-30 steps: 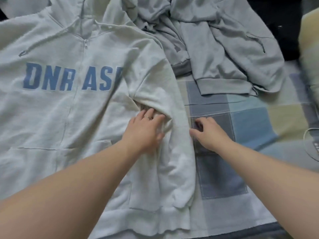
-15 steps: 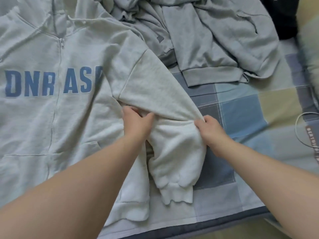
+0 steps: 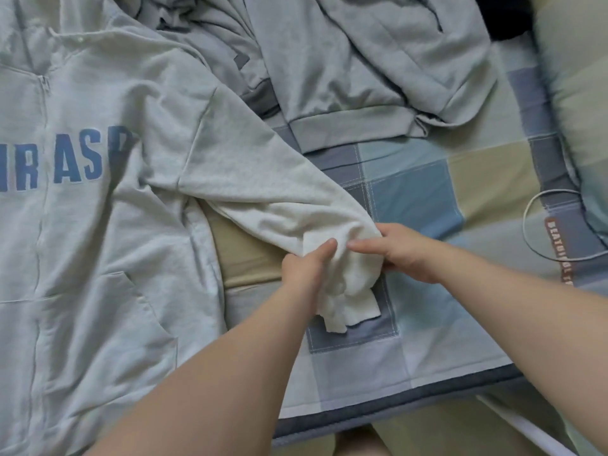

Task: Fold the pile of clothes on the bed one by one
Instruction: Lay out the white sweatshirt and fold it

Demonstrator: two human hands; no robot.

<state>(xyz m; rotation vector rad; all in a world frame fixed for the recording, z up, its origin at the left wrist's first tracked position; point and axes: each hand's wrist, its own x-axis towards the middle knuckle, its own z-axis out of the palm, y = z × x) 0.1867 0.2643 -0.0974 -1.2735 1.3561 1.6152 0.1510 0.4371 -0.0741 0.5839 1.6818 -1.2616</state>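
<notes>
Both hands, left (image 3: 307, 268) and right (image 3: 406, 253), grip the pale hoodie's (image 3: 108, 225) sleeve (image 3: 273, 189) near its cuff, close to the bed's (image 3: 427, 199) near edge.

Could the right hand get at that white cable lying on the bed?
Probably yes: only bare quilt lies between the right hand and the cable, though that hand must first release the sleeve.

Soft, even, cool light covers the bed (image 3: 427, 179), with no glare. Shadows are faint, lying only in the folds of the pale hoodie (image 3: 108, 225) and under its sleeve. The view is slightly soft throughout, and the wide lens bends the edges and stretches the forearms.
</notes>
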